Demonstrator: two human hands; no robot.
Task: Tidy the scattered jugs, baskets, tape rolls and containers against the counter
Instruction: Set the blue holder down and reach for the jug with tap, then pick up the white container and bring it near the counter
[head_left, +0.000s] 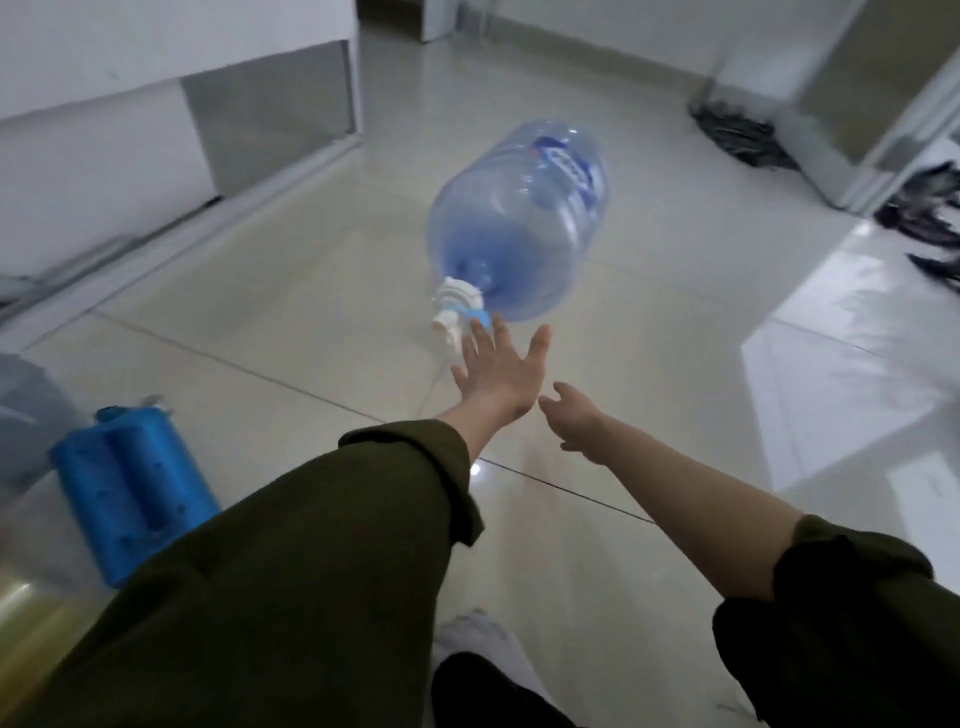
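A large clear blue water jug (519, 218) lies on its side on the tiled floor, its white and blue tap cap (460, 306) pointing toward me. My left hand (498, 371) is stretched out flat, fingers spread, fingertips just short of the cap and the jug's shoulder. My right hand (576, 415) reaches forward a little behind the left one, fingers loosely apart, holding nothing. A solid blue container (135, 488) lies on the floor at the lower left.
A white counter (104, 171) with a recessed base runs along the left. A greyish jug (26, 410) sits at the far left edge. Dark debris (743, 135) lies at the back right beside a glass-fronted cabinet (857, 104). My shoe (483, 639) shows below.
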